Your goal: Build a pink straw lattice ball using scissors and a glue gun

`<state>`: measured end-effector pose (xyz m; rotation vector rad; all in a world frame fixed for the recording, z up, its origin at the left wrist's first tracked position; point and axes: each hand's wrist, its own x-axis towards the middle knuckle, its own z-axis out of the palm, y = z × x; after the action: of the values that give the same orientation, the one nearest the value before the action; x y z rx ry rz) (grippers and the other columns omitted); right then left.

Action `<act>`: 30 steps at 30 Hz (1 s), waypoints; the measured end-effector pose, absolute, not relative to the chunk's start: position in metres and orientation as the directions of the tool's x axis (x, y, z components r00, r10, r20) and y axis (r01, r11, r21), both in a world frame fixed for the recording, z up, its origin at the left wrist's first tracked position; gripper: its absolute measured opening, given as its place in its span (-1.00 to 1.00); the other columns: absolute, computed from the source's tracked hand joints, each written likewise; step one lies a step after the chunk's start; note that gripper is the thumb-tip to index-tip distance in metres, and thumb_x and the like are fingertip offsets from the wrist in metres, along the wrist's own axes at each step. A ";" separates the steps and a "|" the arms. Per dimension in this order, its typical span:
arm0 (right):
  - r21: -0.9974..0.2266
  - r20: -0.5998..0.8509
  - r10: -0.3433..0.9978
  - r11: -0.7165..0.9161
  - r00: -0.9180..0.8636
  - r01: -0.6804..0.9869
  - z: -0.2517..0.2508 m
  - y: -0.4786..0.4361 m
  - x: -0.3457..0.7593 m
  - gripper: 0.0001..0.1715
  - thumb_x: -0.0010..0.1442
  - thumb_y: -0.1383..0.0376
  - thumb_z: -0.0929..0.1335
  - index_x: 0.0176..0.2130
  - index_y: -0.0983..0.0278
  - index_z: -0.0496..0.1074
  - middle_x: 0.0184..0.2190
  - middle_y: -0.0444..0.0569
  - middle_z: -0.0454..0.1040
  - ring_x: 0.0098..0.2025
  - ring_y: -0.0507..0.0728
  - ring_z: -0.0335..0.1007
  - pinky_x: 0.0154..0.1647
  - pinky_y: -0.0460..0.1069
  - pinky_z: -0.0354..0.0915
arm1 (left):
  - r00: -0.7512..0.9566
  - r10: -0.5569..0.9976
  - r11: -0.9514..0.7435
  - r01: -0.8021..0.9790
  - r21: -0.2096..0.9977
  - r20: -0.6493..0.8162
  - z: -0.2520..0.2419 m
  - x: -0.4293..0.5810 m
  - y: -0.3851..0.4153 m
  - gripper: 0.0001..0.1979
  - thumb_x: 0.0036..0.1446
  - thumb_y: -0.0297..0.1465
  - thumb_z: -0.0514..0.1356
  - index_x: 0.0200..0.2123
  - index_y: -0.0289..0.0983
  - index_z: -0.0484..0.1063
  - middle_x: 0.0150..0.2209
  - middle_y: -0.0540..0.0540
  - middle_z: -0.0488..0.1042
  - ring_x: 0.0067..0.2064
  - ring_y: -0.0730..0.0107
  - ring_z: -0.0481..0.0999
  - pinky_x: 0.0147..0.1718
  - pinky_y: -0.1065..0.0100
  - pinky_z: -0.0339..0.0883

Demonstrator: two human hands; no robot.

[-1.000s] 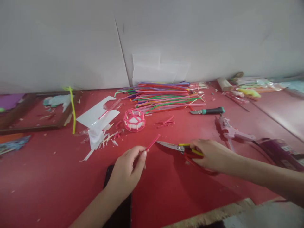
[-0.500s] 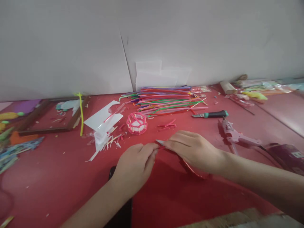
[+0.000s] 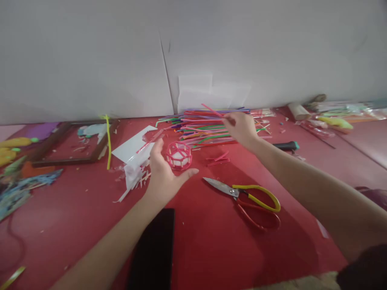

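My left hand point(image 3: 165, 171) is open, thumb and fingers spread around the near left side of a small round pink basket-like frame point(image 3: 179, 156) with short pale posts and a white base. Whether it touches the frame I cannot tell. Over the bundle of coloured pipe cleaners point(image 3: 208, 129), my right hand point(image 3: 240, 127) pinches a pink pipe cleaner point(image 3: 211, 109) that points up and left. Scissors point(image 3: 234, 192) with one yellow and one red handle lie on the red table, blades together. A few short pink pieces point(image 3: 218, 160) lie between the frame and the scissors.
A black phone-like slab point(image 3: 154, 249) lies by my left forearm. White paper point(image 3: 133, 145) and scraps are left of the frame. A brown wooden frame point(image 3: 69, 161) stands further left. The utility knife point(image 3: 286, 146) is partly behind my right arm. A grey wall closes the back.
The scissors, earlier in my right hand, now lie on the table. My right hand has moved up to the bundle with a pink pipe cleaner. My left hand has opened and moved towards the frame.
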<state>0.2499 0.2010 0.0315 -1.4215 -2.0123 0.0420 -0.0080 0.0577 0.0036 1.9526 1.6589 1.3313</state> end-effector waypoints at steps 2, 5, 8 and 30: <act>-0.401 0.491 0.865 0.331 -0.105 0.854 0.030 0.223 0.252 -0.77 0.22 0.31 0.31 -0.18 0.25 0.56 -0.18 0.14 0.55 -0.04 0.33 0.41 0.06 0.26 0.27 | -0.064 0.908 -0.287 0.622 0.728 0.413 -0.004 -0.010 0.067 0.19 -0.18 -0.01 0.48 0.32 -0.27 -0.18 0.36 -0.52 -0.05 0.43 -0.28 0.01 0.33 -0.24 0.00; -0.410 0.503 0.862 0.303 -0.064 0.860 0.034 0.228 0.238 -0.78 0.17 0.35 0.35 -0.16 0.28 0.53 -0.07 0.20 0.48 0.09 0.38 0.30 0.19 0.35 0.13 | -0.079 0.932 -0.248 0.575 0.780 0.354 -0.009 -0.012 0.075 0.13 -0.16 -0.08 0.48 0.28 -0.19 -0.17 0.37 -0.49 -0.04 0.42 -0.25 0.08 0.30 -0.23 0.10; -0.391 0.502 0.844 0.415 -0.187 0.822 0.044 0.202 0.207 -0.89 0.21 0.29 0.38 -0.27 0.22 0.54 -0.16 0.05 0.50 0.05 0.25 0.35 0.22 0.21 0.15 | -0.105 0.937 -0.228 0.540 0.811 0.333 -0.010 -0.011 0.078 0.04 -0.12 -0.20 0.46 0.26 -0.19 -0.13 0.27 -0.43 0.19 0.29 -0.15 0.33 0.18 -0.17 0.32; -0.198 0.170 0.954 0.277 -0.246 0.940 0.017 0.109 0.296 -0.72 0.16 0.27 0.38 -0.55 0.24 0.35 -0.55 -0.03 0.42 -0.47 0.14 0.35 -0.41 0.01 0.19 | 0.184 0.922 -0.372 0.669 0.643 0.341 0.006 -0.004 0.007 -0.20 0.06 -0.25 0.37 0.26 -0.14 0.03 0.22 -0.28 0.28 0.26 -0.03 0.37 0.20 -0.06 0.35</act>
<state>0.2956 0.1087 0.0174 -1.7460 -2.2932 0.0792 -0.0036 0.0069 0.0057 2.1175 1.5027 1.0026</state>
